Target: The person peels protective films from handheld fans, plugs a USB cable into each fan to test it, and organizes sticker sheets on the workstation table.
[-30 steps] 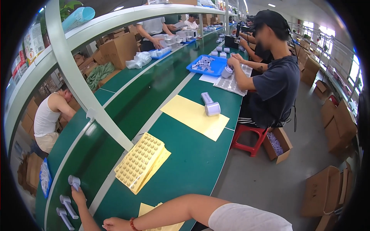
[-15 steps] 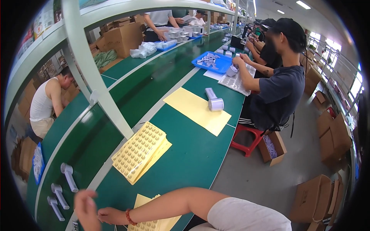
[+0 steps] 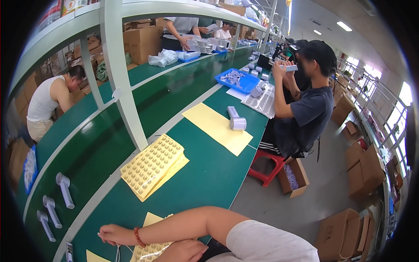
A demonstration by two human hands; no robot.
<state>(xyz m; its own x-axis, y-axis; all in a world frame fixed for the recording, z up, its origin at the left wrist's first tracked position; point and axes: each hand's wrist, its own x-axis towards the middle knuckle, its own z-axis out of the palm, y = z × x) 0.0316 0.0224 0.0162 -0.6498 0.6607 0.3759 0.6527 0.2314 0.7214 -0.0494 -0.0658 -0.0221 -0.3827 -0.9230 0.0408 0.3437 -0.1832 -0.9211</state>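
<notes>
My right hand [image 3: 117, 235], with a red beaded bracelet [image 3: 139, 237] at the wrist, reaches left over the green table. Its fingers are curled together; what they hold, if anything, is too small to make out. Below it hangs a thin pale cord or strip. My left hand [image 3: 185, 252] lies below the right forearm, on a yellow sheet of clear round stickers [image 3: 150, 251], fingers extended to the right and partly cut off by the lower edge. Farther up the table lies a stack of similar yellow sticker sheets [image 3: 152, 165].
A white round-headed device with a handle [image 3: 238, 123] lies on a yellow sheet [image 3: 205, 120]. Several similar ones [image 3: 65, 192] rest on the belt at left. A co-worker [image 3: 305, 100] sits at right by a blue tray [image 3: 244, 81]. A metal post [image 3: 124, 87] rises beyond the stack.
My left hand has moved right, from beside the right hand to the near sticker sheet. My right hand has shifted slightly left. The view has turned a little; the co-worker raises a white item.
</notes>
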